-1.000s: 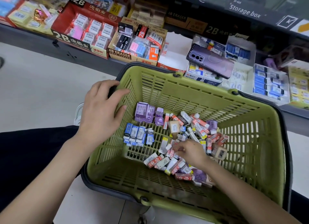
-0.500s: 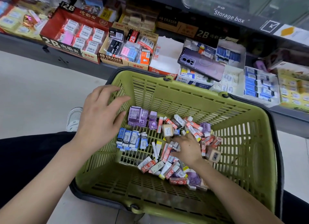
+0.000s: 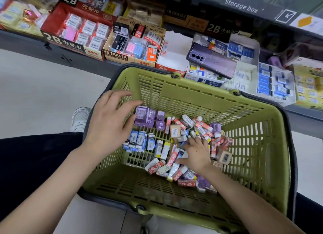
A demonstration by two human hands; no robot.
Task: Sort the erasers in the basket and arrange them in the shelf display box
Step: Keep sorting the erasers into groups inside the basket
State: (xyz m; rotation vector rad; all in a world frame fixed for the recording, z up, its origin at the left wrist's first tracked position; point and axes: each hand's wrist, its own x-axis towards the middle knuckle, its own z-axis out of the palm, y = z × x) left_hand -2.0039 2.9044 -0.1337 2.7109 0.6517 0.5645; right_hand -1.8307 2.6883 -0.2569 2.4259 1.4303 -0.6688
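Left hand (image 3: 111, 122) slides off basket (image 3: 201, 97) rim toward purple erasers (image 3: 148, 118), grip apart; right hand (image 3: 195, 151) rakes mid-basket pile (image 3: 202, 125), grip unclear; sorting continues.

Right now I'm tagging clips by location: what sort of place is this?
Probably a stationery shop aisle: shelf display boxes printed 2B and 4B ERASER, a shelf label reading Storage box, and a green shopping basket holding loose erasers.
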